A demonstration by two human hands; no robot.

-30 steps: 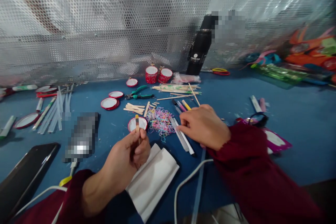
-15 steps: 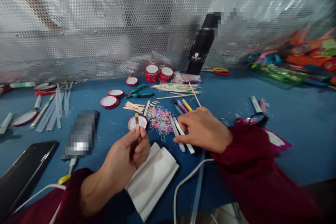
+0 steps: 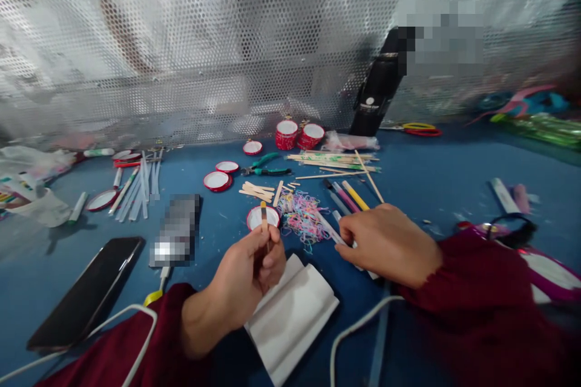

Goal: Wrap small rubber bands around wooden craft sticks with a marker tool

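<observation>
My left hand [image 3: 249,269] pinches a wooden craft stick [image 3: 265,217] upright between thumb and fingers. Its top is coloured yellow with a dark band below. Behind the stick lies a round white disc with a red rim [image 3: 254,216]. My right hand [image 3: 385,245] is curled down over the white marker pens [image 3: 327,228], thumb and forefinger closed about one of them; its fingertips are partly hidden. Left of this hand is a pile of thin multicoloured loops [image 3: 302,214]. Just beyond it lie several coloured pens [image 3: 355,195]. Folded white paper [image 3: 293,317] lies below my left hand.
Behind are craft sticks [image 3: 258,190], green-handled pliers [image 3: 267,170], bamboo sticks [image 3: 336,162], stacked red-rimmed discs [image 3: 287,136], a black bottle [image 3: 379,87] and scissors [image 3: 422,129]. Leftward lie a phone [image 3: 88,290] and translucent glue sticks [image 3: 131,199]. A white cable [image 3: 338,338] crosses the front.
The view has turned left, so everything appears farther right. My right hand has come down over the white marker pens and covers more of them. My left hand still holds the craft stick.
</observation>
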